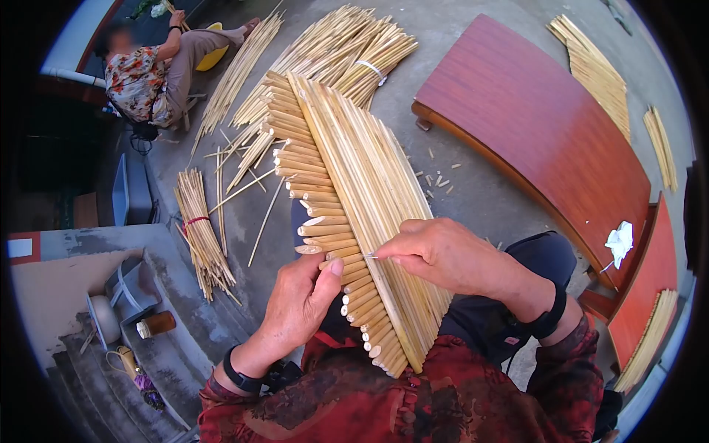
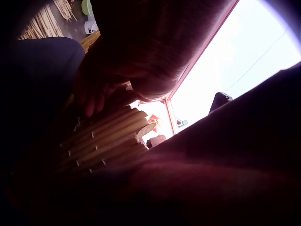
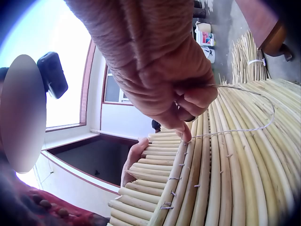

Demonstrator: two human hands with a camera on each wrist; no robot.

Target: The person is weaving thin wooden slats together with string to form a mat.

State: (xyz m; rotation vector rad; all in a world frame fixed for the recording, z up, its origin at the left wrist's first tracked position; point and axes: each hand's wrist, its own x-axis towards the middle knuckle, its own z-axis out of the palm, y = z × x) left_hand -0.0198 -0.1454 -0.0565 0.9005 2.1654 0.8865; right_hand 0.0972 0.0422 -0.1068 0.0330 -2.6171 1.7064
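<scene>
A mat of pale plant stalks [image 1: 358,159] lies slanting across the person's lap, stitched with short white threads. Along its left edge, a second layer of stalk ends [image 1: 303,144] juts out crosswise. The left hand [image 1: 299,295] grips this edge, thumb on top and fingers partly hidden beneath. Over the seam, the right hand [image 1: 450,255] pinches a white thread [image 3: 273,113] with bent fingers, its fingertips right at the long border stalk. In the right wrist view, the thread loops out over the mat and back to the seam. The left wrist view is mostly dark.
Loose stalks [image 1: 314,48] and a tied bundle [image 1: 199,229] lie on the floor ahead and left. A reddish wooden table [image 1: 532,111] stands at right, with crumpled white tissue [image 1: 619,242]. Another person [image 1: 144,77] sits at far left. Steps hold a brown jar [image 1: 157,325].
</scene>
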